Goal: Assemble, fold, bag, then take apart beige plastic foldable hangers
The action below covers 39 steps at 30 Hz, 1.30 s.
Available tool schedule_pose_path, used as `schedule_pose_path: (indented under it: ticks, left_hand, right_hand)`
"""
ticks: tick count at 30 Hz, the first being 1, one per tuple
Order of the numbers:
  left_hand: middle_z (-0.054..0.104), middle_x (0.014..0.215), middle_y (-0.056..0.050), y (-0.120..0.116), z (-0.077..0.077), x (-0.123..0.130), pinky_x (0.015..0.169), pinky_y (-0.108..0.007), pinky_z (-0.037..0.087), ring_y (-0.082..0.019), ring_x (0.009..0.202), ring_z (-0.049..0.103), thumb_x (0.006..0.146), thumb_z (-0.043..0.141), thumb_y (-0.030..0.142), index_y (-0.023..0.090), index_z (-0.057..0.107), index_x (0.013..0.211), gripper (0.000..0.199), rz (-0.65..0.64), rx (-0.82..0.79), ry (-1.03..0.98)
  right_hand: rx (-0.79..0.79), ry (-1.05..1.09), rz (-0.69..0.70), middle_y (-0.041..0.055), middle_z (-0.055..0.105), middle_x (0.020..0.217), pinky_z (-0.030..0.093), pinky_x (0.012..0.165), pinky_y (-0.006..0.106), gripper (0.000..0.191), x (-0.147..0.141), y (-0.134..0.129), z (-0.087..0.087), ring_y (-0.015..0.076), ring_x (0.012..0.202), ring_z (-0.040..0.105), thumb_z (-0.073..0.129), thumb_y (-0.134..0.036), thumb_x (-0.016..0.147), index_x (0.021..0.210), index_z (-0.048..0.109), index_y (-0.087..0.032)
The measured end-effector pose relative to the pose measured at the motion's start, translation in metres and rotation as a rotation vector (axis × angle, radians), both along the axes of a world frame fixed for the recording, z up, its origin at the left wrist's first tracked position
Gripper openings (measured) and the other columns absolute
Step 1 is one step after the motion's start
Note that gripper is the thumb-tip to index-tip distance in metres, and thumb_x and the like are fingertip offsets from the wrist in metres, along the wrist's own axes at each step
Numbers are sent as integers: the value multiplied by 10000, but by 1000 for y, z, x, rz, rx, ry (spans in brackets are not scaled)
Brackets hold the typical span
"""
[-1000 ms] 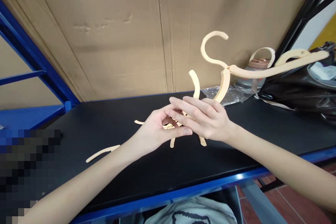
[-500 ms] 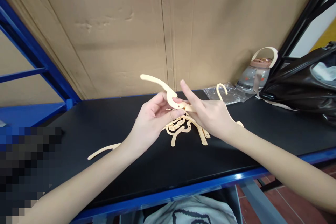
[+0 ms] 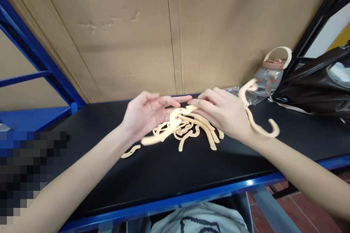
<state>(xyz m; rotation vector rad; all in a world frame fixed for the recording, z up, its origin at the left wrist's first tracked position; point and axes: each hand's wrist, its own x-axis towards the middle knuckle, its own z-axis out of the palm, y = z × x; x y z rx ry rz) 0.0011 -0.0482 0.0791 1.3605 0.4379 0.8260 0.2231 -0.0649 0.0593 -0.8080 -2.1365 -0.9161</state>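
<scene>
My right hand (image 3: pixel 225 114) is closed around a cream plastic folding hanger (image 3: pixel 158 136). One curved arm of the hanger sticks out to the left and slants down. To the right, a cream hook-shaped part (image 3: pixel 262 131) shows above my wrist; how it joins the rest is hidden behind the hand. My left hand (image 3: pixel 143 113) is open, palm turned toward the hanger, its fingers stretched behind the hanger's left part. Beneath both hands lies a pile of cream hanger parts (image 3: pixel 210 140) with curved arms and small holes.
A single curved cream piece (image 3: pixel 131 151) rests by my left wrist on the black tabletop (image 3: pixel 175 178). At the back right are clear plastic wrap (image 3: pixel 254 98), a water bottle (image 3: pixel 269 74) and a black bag (image 3: pixel 314 87). Cardboard (image 3: pixel 123 36) stands behind the table.
The left hand has let go of the hanger and opened. The hanger's left arm has swung from pointing up to slanting down. My right hand has turned over, bringing the hook part rightward.
</scene>
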Motion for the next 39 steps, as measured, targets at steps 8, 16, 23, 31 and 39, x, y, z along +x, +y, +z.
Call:
schedule_pose_path:
  ticks: [8, 16, 23, 31, 39]
  left_hand:
    - [621, 804, -23, -15, -3, 6, 483, -178, 483, -100, 599, 597, 909, 555, 403, 168, 647, 941, 255, -29, 105, 490]
    - [705, 880, -82, -26, -10, 20, 687, -269, 549, -169, 775, 663, 932, 514, 383, 147, 673, 864, 293, 143, 102, 344]
    - [690, 769, -66, -49, -21, 36, 581, -274, 544, -193, 703, 677, 919, 498, 424, 147, 603, 840, 307, 183, 43, 346]
    - [623, 854, -73, -9, -36, 12, 755, -412, 478, -277, 891, 573, 959, 364, 339, 189, 580, 987, 265, 647, 901, 1172]
    - [255, 1538, -130, -29, -40, 29, 1112, -530, 276, -309, 1398, 261, 823, 653, 443, 266, 256, 1445, 759, 468, 1083, 699]
  right_hand:
    - [46, -158, 17, 64, 629, 861, 354, 663, 307, 296, -2, 9, -8, 187, 762, 476, 421, -167, 980, 1233, 557, -95]
    - [23, 12, -60, 1, 572, 636, 306, 572, 285, 280, -16, 0, -17, 145, 598, 469, 396, -173, 954, 809, 635, -161]
    - [-244, 341, -372, -14, 551, 503, 176, 470, 256, 297, -3, 13, -8, 128, 422, 438, 370, -269, 962, 876, 639, -176]
    - [-91, 386, -71, -9, 559, 593, 285, 478, 240, 307, 1, 3, 3, 116, 500, 504, 406, -390, 970, 809, 553, -174]
    - [-115, 260, 307, 41, 574, 739, 496, 571, 321, 361, -4, -38, -13, 170, 637, 593, 127, -223, 984, 1046, 482, -213]
